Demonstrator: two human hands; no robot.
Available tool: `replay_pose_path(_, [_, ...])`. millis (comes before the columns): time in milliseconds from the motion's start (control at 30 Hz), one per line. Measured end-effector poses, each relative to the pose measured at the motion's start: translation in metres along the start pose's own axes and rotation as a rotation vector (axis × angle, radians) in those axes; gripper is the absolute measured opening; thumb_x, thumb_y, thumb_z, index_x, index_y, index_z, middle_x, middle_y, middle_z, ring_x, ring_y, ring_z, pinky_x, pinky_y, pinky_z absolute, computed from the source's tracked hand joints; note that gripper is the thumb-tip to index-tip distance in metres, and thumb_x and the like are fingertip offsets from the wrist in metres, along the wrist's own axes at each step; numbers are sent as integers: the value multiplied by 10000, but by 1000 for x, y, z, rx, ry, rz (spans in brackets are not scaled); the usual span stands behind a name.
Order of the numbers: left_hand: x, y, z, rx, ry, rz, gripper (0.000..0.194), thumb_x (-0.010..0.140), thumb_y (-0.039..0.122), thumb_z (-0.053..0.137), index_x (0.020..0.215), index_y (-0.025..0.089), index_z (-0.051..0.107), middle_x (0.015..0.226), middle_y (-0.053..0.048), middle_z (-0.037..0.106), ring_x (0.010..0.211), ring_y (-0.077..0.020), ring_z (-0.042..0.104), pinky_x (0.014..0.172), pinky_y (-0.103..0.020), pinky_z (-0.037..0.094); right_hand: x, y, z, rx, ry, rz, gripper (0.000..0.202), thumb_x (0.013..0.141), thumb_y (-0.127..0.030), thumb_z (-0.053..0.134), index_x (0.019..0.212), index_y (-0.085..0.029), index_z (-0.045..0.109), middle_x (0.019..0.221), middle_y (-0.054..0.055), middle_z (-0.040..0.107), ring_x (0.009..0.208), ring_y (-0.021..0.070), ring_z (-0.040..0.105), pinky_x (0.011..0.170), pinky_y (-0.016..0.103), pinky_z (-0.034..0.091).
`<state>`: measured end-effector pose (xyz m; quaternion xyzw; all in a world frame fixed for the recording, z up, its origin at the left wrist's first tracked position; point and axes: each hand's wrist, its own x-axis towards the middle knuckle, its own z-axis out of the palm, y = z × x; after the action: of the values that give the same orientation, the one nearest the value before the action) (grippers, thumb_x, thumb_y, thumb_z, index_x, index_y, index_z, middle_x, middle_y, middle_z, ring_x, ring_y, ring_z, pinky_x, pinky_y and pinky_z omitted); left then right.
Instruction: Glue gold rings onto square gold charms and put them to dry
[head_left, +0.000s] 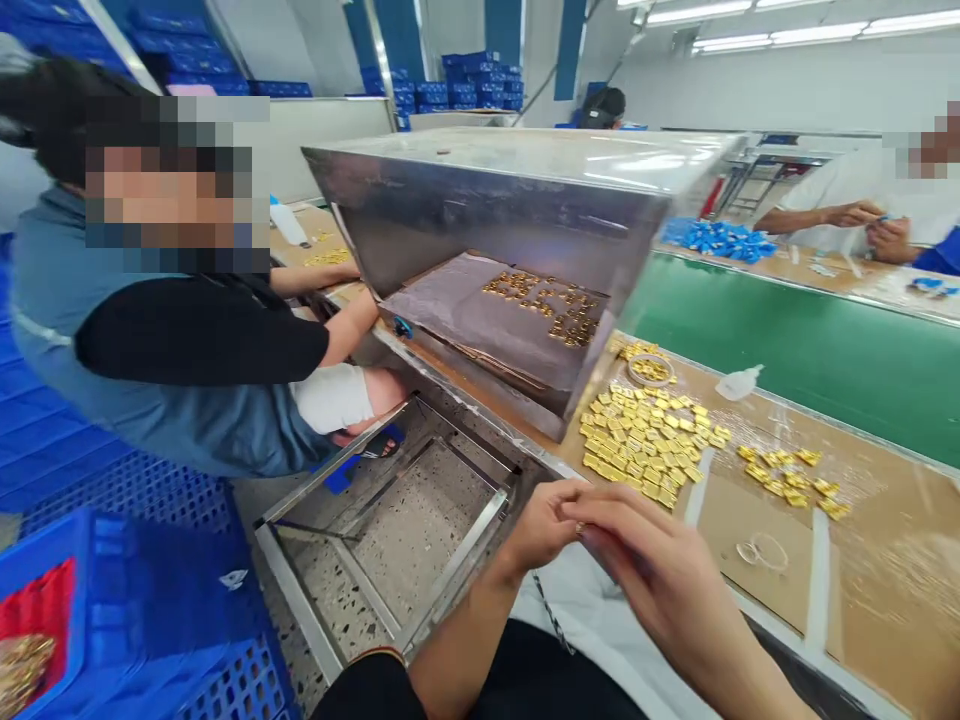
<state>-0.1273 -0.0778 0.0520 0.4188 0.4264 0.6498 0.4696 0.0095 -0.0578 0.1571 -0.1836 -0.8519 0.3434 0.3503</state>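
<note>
My left hand and my right hand meet just off the front edge of the cardboard-covered bench. Their fingertips press together in a pinch; anything between them is hidden or too small to name. Beyond the right hand lie many small gold-coloured pieces, packed edge to edge on the cardboard. A looser group of gold pieces is farther right. Inside the open metal box ahead, more gold pieces rest on a greyish sheet.
A white squeeze bottle and clear rings lie on the bench. Beyond runs a green belt. A metal frame stands low at left, near blue crates. Co-workers sit at left and across the belt, beside blue pieces.
</note>
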Motion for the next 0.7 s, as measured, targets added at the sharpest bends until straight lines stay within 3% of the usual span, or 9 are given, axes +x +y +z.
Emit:
replay_pose_path(100, [21,2,40,-184,-228,-51,570,654,643,878,920,142,820,849,-86,795,804,-222,740,765,-304,606,-46,16,-30,119,226,284,172,941,-227,674,1053,-328,757,921,41,794,813,225,769,695,319,648])
replay_pose_path(200, [38,-1,79,-313,-329,-94,494,670,537,919,964,154,815,874,-89,803,787,-187,737,749,-277,607,-82,23,-55,225,459,501,143,879,-370,787,994,-284,784,854,54,795,747,226,772,637,318,650])
replay_pose_path(367, [51,-15,128,-390,-402,-125,443,690,481,925,975,163,808,886,-82,812,743,-170,742,742,-288,623,-115,33,-85,396,747,599,301,797,-499,865,894,-237,752,774,27,735,644,176,721,615,299,616])
replay_pose_path(533, [42,-27,155,-398,-458,-158,363,739,427,908,999,193,810,899,-76,824,781,-179,763,767,-283,626,-123,53,-99,599,864,606,333,726,-467,925,850,-232,725,789,13,721,678,142,685,638,252,580])
replay_pose_path(700, [37,-35,159,-374,-443,-180,363,748,425,901,1009,191,806,917,-83,823,865,-217,774,822,-324,631,-128,68,-100,762,862,679,376,693,-489,936,840,-237,699,765,6,691,641,133,615,621,261,563])
